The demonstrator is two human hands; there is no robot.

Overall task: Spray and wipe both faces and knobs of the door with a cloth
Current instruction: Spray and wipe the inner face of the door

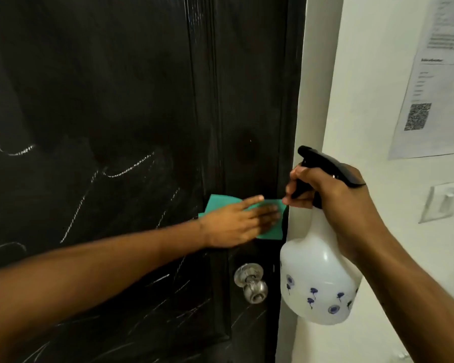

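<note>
Now, your scene, largest thing first:
Door: dark, panelled and closed against its frame at the right; pale streaks and scratch-like marks run across the face in front of you.
Wall: white, to the right of the door frame.
Printed sheet: stuck on that wall at upper right, with a square code on it; the text is too blurred to read.
Spray bottle: translucent white with small blue flower prints and a black trigger head, hanging upright just beside the door's edge, nozzle pointing left toward the door.
Right hand: your grip is clenched round the bottle's neck, with fingers curled over the trigger.
Left hand: your fingers lie straight and flat, pressing the cloth against the door; nothing is grasped.
Cloth: green, spread on the door face near its right edge, above the knob, mostly under your fingers.
Wall switch: pale plate at the far right.
Knob: round, silvery metal, below your left hand, untouched.
</note>
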